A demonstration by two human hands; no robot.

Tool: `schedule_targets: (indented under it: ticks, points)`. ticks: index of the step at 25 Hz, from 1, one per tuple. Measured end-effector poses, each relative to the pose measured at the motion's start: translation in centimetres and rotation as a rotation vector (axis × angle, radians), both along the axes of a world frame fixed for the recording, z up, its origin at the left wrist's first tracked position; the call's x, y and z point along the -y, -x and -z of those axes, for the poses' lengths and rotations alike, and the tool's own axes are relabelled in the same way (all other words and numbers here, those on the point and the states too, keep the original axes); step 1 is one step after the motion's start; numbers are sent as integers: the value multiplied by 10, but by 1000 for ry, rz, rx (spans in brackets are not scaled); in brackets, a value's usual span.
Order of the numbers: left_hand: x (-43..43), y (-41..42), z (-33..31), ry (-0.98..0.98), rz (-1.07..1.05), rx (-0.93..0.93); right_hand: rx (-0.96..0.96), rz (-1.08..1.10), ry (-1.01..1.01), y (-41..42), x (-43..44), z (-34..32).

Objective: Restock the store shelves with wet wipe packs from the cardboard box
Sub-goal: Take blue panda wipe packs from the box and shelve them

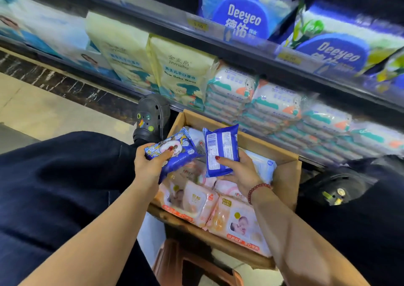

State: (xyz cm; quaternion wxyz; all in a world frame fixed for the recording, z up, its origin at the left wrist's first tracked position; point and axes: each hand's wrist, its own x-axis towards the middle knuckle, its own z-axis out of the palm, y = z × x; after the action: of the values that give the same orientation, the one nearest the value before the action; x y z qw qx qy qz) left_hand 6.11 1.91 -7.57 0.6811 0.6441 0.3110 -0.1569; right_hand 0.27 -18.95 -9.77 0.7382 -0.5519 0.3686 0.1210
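The blue plastic wipe pack with white cartoon print (181,154) and the blue plastic wipe pack with white text panel (220,148) share one deep blue. The brown cardboard box (286,176) shows pale pink packs (238,222) with orange bands. The pale yellow shelf packs (181,71) carry teal drawings; the white shelf packs (277,102) carry teal and orange.

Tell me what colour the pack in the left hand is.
Blue, with a white cartoon print; the head view shows the pack in the left hand.

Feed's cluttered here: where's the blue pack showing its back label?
The back-label pack is just right of centre in the head view, held by the right hand over the cardboard box, beside the other pack in the left hand.
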Motion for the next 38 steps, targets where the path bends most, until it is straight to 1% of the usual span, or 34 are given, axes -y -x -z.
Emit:
schedule_targets:
  ticks: [2,5,8,11,14,16,18,20,23,25,29,32,34,36,38]
  points:
    - [10,-1,-22,80,31,40,120,32,-38,3,5,-35]
    - [29,-6,-69,186,135,139,321,63,-79,7,17,-92]
    - [47,-13,-117,196,244,300,461,92,-77,11,25,-146]
    - [65,-13,-167,206,312,421,549,186,-67,17,32,-194]
    - [83,-11,-223,229,369,532,704,248,37,25,48,-242]
    - [93,-10,-257,262,403,611,801,264,139,32,57,-275]
    - [102,-9,-286,284,441,683,873,255,198,39,63,-303]
    - [110,-6,-313,278,461,737,912,243,242,46,69,-327]
    - [115,-4,-346,288,504,799,914,191,414,57,78,-357]
    - [119,-5,-362,297,546,833,915,152,464,65,86,-378]
    - [133,-8,-397,306,607,894,935,138,408,74,99,-424]
    - [149,-16,-425,345,610,924,992,199,352,72,111,-455]
    - [157,-21,-439,390,609,941,1049,304,296,65,122,-474]
    - [165,-26,-450,441,599,946,1117,453,171,55,132,-494]
    - [173,-30,-458,490,587,934,1090,548,47,41,135,-509]
